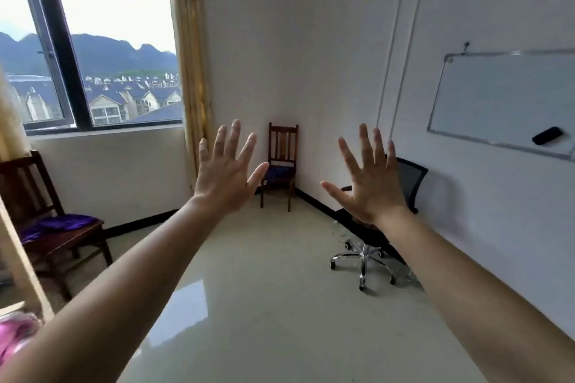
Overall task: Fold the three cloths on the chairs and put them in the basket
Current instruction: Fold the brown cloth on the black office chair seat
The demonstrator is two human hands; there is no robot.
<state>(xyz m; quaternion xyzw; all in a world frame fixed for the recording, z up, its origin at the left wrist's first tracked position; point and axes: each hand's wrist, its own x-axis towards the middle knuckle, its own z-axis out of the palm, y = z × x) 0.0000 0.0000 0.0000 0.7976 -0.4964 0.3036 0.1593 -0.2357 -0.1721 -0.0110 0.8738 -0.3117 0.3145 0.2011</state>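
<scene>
Both arms are stretched out in front of me at chest height. My left hand [225,171] and my right hand [368,182] have the fingers spread wide and hold nothing. A purple cloth [54,225] lies crumpled on the seat of a dark wooden chair [29,183] at the left under the window. A dark blue patterned cloth [280,172] lies on the seat of a second wooden chair [283,140] in the far corner. A black mesh office chair [409,179] stands at the right wall, partly hidden by my right hand. No basket is in view.
Something pink [15,336] shows at the bottom left edge beside a light wooden post [21,261]. A whiteboard [504,102] with an eraser hangs on the right wall. The glossy tiled floor [264,289] stretches between the chairs. A large window [93,50] fills the left wall.
</scene>
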